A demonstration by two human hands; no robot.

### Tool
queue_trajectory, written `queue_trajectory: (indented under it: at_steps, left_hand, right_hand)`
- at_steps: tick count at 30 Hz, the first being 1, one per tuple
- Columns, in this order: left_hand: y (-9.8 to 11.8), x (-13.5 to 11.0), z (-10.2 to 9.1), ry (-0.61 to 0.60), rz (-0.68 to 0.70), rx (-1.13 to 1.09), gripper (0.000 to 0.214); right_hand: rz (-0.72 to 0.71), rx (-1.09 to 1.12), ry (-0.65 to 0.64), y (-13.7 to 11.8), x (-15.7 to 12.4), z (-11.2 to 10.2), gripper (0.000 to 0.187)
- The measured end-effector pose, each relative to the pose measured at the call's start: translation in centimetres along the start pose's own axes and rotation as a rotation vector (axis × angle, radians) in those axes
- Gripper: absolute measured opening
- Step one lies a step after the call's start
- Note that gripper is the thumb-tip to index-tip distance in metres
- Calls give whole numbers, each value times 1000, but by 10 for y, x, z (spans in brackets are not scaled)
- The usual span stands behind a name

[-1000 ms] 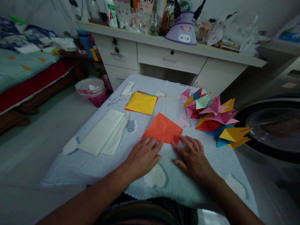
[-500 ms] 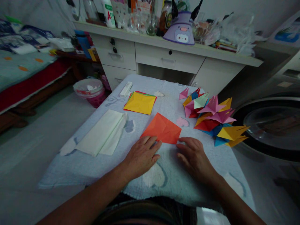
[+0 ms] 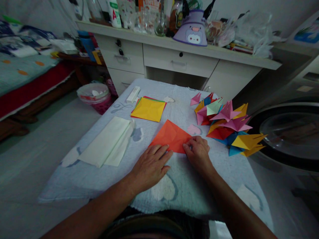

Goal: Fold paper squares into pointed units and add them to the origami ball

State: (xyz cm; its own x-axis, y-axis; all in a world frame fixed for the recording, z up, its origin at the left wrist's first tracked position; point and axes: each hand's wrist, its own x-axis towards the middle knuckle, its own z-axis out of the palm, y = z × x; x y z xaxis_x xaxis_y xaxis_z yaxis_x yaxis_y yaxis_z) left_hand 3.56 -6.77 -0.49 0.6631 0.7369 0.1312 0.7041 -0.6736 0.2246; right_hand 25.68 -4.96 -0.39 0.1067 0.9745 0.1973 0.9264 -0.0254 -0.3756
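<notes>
A creased sheet of orange origami paper (image 3: 170,134) lies flat on the cloth-covered table in front of me. My left hand (image 3: 153,166) rests at its near left edge, fingers stretched out and pressing on the paper. My right hand (image 3: 198,151) has its thumb and fingers pinched on the paper's right corner, which they partly hide. Beyond the sheet sits a stack of coloured paper squares (image 3: 149,109), yellow on top. To the right stands a cluster of folded paper cranes (image 3: 225,122) in pink, yellow, red, blue and pale green.
A folded white cloth or paper (image 3: 107,141) lies at the table's left, and a small white box (image 3: 133,94) at the far left. Behind are a white cabinet (image 3: 159,54) and a purple visor (image 3: 191,28). A pink bin (image 3: 96,96) stands on the floor. A washing machine (image 3: 291,129) is at right.
My right hand has moved up and left onto the orange paper's right corner, its fingers closing into a pinch. My left hand stays nearly in place.
</notes>
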Motion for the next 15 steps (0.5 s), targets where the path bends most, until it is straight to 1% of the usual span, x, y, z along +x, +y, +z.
queue_trajectory:
  at_steps: [4, 7, 15]
  left_hand:
    - [0, 1, 1, -6, -12, -3, 53]
    - [0, 0, 2, -3, -21, -6, 55]
    - [0, 0, 1, -3, -13, -3, 54]
  right_hand:
    - [-50, 28, 81, 5, -2, 8, 26]
    - [-80, 21, 102, 6, -2, 11, 27]
    - [-24, 86, 124, 1, -2, 11, 25]
